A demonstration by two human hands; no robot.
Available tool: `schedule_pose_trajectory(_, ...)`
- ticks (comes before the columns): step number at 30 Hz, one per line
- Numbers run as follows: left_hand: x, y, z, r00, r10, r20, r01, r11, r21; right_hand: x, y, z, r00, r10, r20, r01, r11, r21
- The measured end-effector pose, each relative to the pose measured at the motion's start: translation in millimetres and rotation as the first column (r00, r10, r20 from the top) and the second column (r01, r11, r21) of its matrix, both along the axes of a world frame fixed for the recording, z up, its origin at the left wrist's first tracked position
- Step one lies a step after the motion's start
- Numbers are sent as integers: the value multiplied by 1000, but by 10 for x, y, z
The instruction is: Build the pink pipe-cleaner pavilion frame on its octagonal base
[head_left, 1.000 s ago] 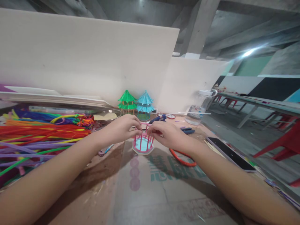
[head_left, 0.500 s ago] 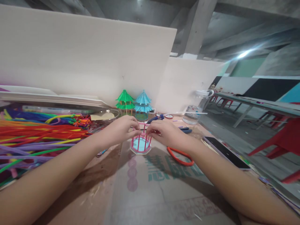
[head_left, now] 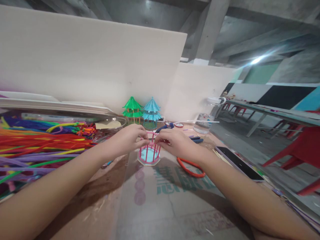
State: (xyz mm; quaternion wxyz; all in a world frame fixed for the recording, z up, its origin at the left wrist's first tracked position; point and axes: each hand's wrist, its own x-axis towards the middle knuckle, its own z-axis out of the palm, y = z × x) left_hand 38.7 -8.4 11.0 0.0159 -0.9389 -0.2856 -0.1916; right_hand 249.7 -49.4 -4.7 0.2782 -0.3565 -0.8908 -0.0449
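Note:
A small pink pavilion frame (head_left: 146,156) with upright posts and a pale blue octagonal base stands upright on the printed sheet in front of me. My left hand (head_left: 133,137) pinches the frame's upper part from the left, thumb and fingers close together. From the right, my right hand (head_left: 172,141) closes its fingertips on the top of the same frame. The fingertips hide parts of the upper ring. Behind the hands stand two finished-looking model pavilions, one green (head_left: 132,108) and one light blue (head_left: 152,111).
Many coloured pipe cleaners (head_left: 45,143) lie at the left. A red-orange loop (head_left: 191,169), a phone (head_left: 238,163), dark-blue-handled pliers (head_left: 197,140) and a water bottle (head_left: 203,116) are to the right. A glass bowl (head_left: 120,123) sits behind my left hand. White boards (head_left: 95,66) rise at the back.
Both hands keep their grip at the top of the pink frame. The whole view has shifted very slightly; otherwise little differs.

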Motion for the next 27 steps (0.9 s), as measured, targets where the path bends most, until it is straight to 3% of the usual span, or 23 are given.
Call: schedule_pose_trajectory(27,1,-20,5,1000,17,-21,-17,1000,6,-2,-15,1,1000,1,27,-2,1000,16)
